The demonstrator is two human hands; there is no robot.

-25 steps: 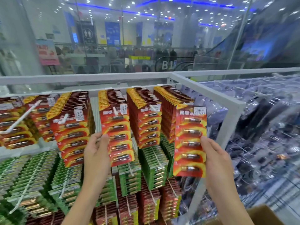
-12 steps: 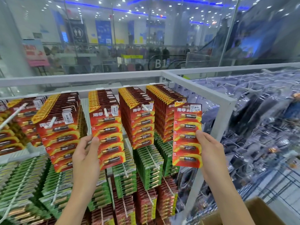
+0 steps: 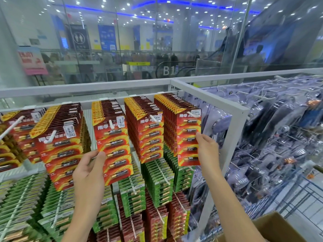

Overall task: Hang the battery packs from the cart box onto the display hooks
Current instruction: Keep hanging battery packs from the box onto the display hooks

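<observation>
A red and yellow battery pack (image 3: 188,137) hangs at the front of the rightmost top-row stack, with the white hook tip (image 3: 189,113) poking through its top. My right hand (image 3: 207,151) pinches its right edge. My left hand (image 3: 90,173) holds the lower left edge of the front pack (image 3: 113,145) on the third stack, which hangs on its own white hook (image 3: 110,123). A corner of the brown cardboard cart box (image 3: 277,227) shows at the bottom right.
More red packs fill the top-row hooks to the left (image 3: 59,145). Green packs (image 3: 157,180) and dark red packs (image 3: 157,222) hang in the rows below. A white metal frame post (image 3: 227,154) stands just right of my right hand. Bagged goods (image 3: 279,128) hang beyond it.
My right hand has moved the red pack left and up against the rightmost stack, and the hook tip now shows through its top. My left hand stays on the third stack's front pack.
</observation>
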